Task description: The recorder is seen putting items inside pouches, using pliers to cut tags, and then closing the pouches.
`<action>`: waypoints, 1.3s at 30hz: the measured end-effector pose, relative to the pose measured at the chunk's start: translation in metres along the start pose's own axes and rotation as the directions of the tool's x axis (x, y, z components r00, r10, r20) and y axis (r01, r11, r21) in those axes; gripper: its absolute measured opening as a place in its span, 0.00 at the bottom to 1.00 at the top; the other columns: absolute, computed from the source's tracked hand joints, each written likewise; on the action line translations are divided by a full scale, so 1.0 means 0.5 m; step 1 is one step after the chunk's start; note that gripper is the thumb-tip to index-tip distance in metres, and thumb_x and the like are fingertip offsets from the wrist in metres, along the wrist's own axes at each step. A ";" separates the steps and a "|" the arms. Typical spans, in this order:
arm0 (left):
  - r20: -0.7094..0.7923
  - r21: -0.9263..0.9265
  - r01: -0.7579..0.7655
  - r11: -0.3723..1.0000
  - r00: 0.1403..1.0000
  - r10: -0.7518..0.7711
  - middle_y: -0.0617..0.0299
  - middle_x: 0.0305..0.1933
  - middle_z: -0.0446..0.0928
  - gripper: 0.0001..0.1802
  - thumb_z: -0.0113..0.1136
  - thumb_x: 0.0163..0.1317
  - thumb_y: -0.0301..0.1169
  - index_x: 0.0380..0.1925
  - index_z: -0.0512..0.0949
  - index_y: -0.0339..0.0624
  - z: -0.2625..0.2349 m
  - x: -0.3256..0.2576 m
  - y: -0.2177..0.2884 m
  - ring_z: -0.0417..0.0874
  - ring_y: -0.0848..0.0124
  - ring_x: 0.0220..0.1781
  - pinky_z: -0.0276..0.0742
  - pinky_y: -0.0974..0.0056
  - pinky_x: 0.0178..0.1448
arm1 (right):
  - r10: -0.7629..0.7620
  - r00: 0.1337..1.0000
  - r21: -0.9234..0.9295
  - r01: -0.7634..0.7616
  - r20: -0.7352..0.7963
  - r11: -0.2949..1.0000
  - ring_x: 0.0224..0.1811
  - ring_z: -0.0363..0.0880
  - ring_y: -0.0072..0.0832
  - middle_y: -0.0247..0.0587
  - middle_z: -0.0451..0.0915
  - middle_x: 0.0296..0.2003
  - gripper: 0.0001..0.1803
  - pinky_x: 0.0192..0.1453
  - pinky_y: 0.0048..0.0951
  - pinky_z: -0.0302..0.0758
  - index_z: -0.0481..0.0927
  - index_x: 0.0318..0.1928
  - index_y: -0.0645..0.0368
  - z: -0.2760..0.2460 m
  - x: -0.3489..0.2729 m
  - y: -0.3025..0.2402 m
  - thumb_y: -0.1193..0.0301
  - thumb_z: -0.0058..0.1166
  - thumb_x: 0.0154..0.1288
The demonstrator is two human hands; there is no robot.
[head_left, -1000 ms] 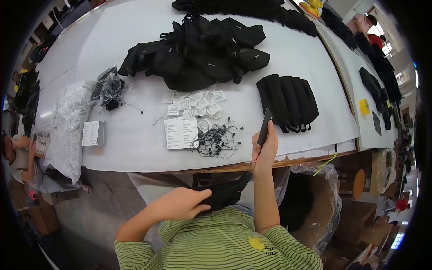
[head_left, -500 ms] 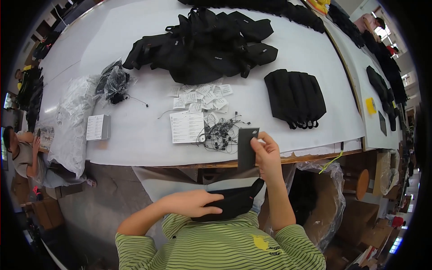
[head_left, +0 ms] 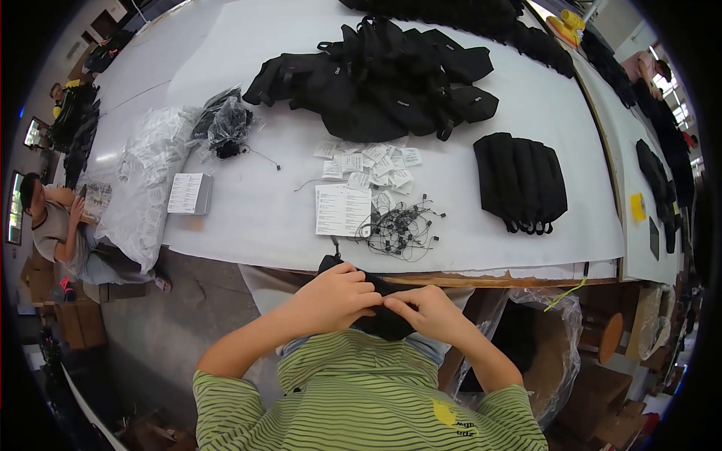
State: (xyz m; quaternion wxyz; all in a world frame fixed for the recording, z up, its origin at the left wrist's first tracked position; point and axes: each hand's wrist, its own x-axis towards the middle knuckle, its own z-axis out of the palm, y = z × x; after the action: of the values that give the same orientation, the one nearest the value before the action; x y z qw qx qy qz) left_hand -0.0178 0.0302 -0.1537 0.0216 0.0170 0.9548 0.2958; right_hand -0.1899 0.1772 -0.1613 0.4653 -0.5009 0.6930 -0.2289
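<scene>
A small black fabric pouch is in front of my body, at the table's front edge. My left hand is closed on its upper left part, thumb and fingers pinching the cloth. Against the pouch's right part, my right hand is closed, thumb and forefinger pressed together close to the left thumb. What lies exactly between the fingertips is hidden. One end of the pouch, with a short loop, sticks up beyond my left hand. Nearest on the table are a stack of printed white cards and a tangle of black tag strings.
Small white packets are spread behind the cards. Farther back is a heap of black bags; a row of black pouches stands right. Left are plastic-wrapped items, another card stack and a clear plastic bag. A person sits far left.
My right hand has come down and left from the table edge to the pouch. The dark card it held is out of sight. The pouch has turned, and both hands now grip it.
</scene>
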 end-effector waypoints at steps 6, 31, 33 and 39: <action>-0.299 -0.229 0.094 0.969 0.940 -0.162 0.56 0.35 0.79 0.12 0.61 0.61 0.38 0.37 0.79 0.42 -0.038 0.091 -0.101 0.78 0.58 0.42 0.72 0.57 0.49 | -0.002 0.990 0.199 -0.026 0.138 0.980 0.22 0.73 0.26 0.41 0.80 0.23 0.23 0.31 0.26 0.70 0.76 0.42 0.60 0.012 -0.016 0.045 0.58 0.68 0.54; -0.621 -0.280 0.537 0.795 0.531 -0.577 0.57 0.33 0.78 0.12 0.69 0.50 0.33 0.30 0.77 0.40 -0.025 0.179 -0.337 0.76 0.60 0.41 0.71 0.57 0.46 | -0.551 0.676 -0.608 0.189 -0.489 0.771 0.24 0.80 0.38 0.38 0.82 0.38 0.10 0.27 0.32 0.75 0.78 0.35 0.59 -0.070 0.093 0.087 0.68 0.62 0.57; -0.663 -0.289 0.477 0.830 0.526 -0.533 0.58 0.33 0.78 0.11 0.68 0.51 0.32 0.31 0.77 0.40 -0.041 0.170 -0.310 0.76 0.61 0.41 0.71 0.57 0.45 | -0.540 0.683 -0.596 0.188 -0.491 0.780 0.24 0.80 0.38 0.38 0.82 0.39 0.10 0.27 0.32 0.76 0.78 0.34 0.59 -0.066 0.093 0.085 0.68 0.62 0.57; -0.773 -0.039 0.083 0.996 0.629 -0.083 0.61 0.35 0.79 0.08 0.64 0.56 0.31 0.34 0.79 0.42 -0.058 0.165 -0.153 0.76 0.63 0.43 0.68 0.59 0.49 | -0.501 0.718 -0.582 0.164 -0.483 0.796 0.26 0.81 0.38 0.41 0.82 0.42 0.10 0.28 0.32 0.76 0.79 0.35 0.59 -0.054 0.095 0.078 0.67 0.62 0.57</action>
State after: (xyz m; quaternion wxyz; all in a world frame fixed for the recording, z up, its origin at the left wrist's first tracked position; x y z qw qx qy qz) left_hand -0.1031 -0.0456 -0.1755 -0.3759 -0.1553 0.8718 0.2731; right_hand -0.2352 0.1453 -0.1990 0.0160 -0.6210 0.7340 -0.2743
